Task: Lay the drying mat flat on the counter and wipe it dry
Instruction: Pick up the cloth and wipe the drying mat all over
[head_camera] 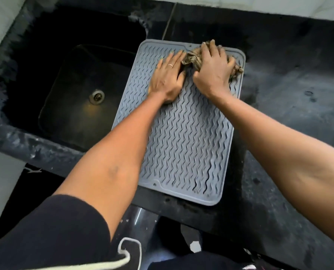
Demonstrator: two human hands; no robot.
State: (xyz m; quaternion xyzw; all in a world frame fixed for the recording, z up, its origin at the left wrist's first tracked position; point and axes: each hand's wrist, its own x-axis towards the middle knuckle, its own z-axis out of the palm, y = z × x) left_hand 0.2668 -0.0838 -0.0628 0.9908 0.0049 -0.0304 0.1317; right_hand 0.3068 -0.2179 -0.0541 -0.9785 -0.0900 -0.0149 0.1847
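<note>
the grey ribbed drying mat point(181, 133) lies flat on the black counter point(288, 114) beside the sink point(80, 90). the left hand point(168, 75), fingers spread flat, should pin it while the right hand point(213, 67), clutching a crumpled rag point(191, 57), wipes along the ridges.

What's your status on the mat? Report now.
Left hand flat on drying mat, pinning it. Right hand gripping cloth at mat's far end. Mat flat on counter. Nothing in the way.

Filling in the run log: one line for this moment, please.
mat: flat on counter | left hand: flat on mat | right hand: pressing cloth, far end | step: wiping
</note>
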